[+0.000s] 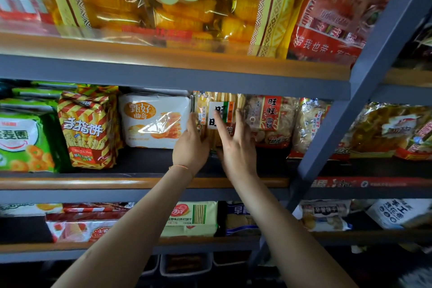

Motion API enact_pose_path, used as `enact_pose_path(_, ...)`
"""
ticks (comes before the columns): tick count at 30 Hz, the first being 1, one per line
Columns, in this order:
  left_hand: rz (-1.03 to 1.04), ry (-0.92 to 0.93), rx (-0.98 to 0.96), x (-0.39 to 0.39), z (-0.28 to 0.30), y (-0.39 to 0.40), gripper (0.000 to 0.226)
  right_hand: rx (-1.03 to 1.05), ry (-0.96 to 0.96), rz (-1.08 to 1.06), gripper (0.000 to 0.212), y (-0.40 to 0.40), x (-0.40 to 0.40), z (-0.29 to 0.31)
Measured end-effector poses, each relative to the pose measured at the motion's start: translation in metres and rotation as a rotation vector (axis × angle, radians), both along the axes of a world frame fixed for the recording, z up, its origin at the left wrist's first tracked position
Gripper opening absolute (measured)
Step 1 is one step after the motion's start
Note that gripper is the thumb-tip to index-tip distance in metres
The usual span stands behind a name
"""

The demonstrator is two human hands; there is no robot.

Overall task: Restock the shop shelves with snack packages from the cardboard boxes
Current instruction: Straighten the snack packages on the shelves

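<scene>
Bare shelf front (145, 161) lies open below the white cookie pack (154, 120); packages crowd behind.

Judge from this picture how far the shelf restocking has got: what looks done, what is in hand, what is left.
Done: the middle shelf already carries rows of snacks, such as the white cookie bag. In hand: the left hand and right hand press the yellow rice cracker pack into its slot. Left: no cardboard boxes show, so remaining stock cannot be told.

shop | grey shelves (177, 77) stacked with snack packages (90, 126) facing outward
</scene>
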State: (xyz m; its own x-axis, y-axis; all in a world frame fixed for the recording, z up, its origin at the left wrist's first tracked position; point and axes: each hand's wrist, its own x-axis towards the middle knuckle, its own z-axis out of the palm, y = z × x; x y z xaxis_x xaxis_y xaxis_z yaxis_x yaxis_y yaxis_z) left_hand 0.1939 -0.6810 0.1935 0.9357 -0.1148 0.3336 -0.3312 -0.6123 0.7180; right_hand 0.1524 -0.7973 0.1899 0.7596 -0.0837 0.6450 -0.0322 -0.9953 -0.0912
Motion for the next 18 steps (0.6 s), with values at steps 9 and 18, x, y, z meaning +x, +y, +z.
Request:
enact_pose_path(9, 0.013, 0.077, 0.101, 0.012, 0.010, -0.013, 0.082, -0.045, 0.024, -0.076, 0.091, -0.005, 0.018, 0.008)
enact_pose_path(18, 0.081, -0.318, 0.212, -0.007, 0.007, 0.003, 0.079, 0.035, 0.027, 0.121, 0.103, -0.025, 0.001, 0.002)
